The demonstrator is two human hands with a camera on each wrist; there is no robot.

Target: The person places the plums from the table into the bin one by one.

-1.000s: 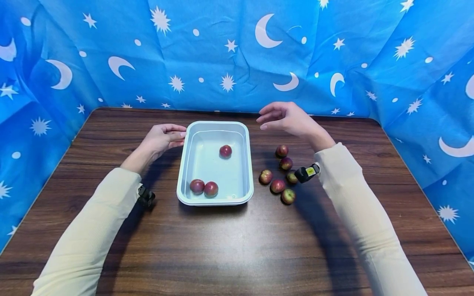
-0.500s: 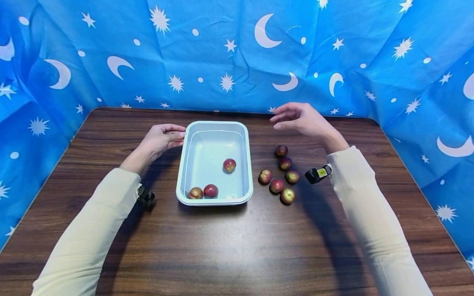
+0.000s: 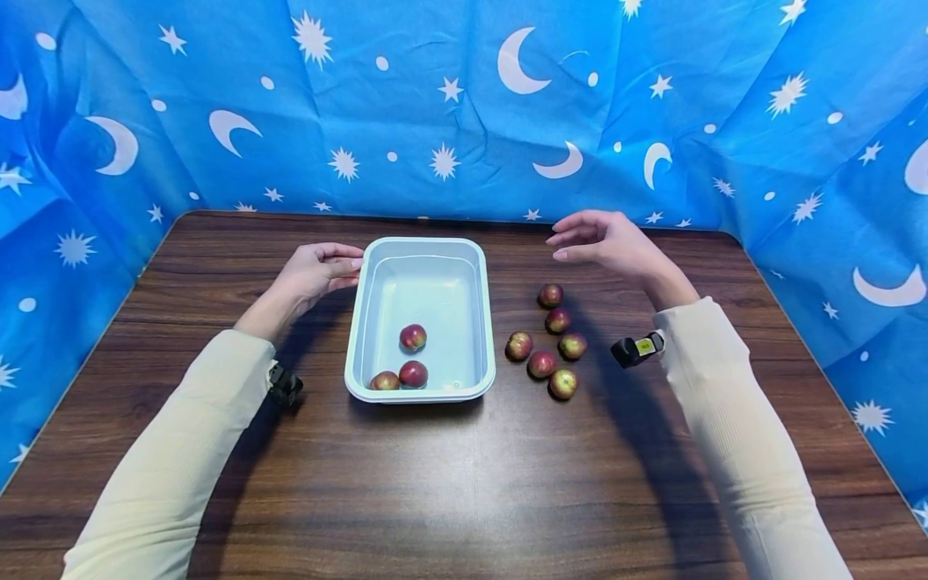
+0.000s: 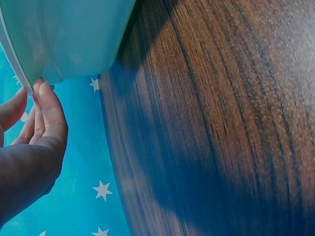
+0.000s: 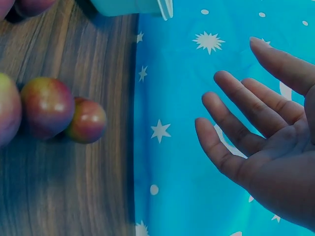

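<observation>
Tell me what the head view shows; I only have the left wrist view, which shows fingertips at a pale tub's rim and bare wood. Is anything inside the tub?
Observer: Yes, three small red fruits lie in the tub, toward its near end.
Operator: Any fruit outside it?
Observer: Six more fruits sit on the table, right of the tub.
Operator: Is the right hand carrying one?
Observer: No, the right hand hovers open and empty beyond those fruits.

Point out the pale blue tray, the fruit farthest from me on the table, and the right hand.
pale blue rectangular tray (image 3: 484, 322), head view, right rim.
farthest red round fruit (image 3: 550, 295), head view, its middle.
right hand (image 3: 616, 244), head view, back of hand.
</observation>
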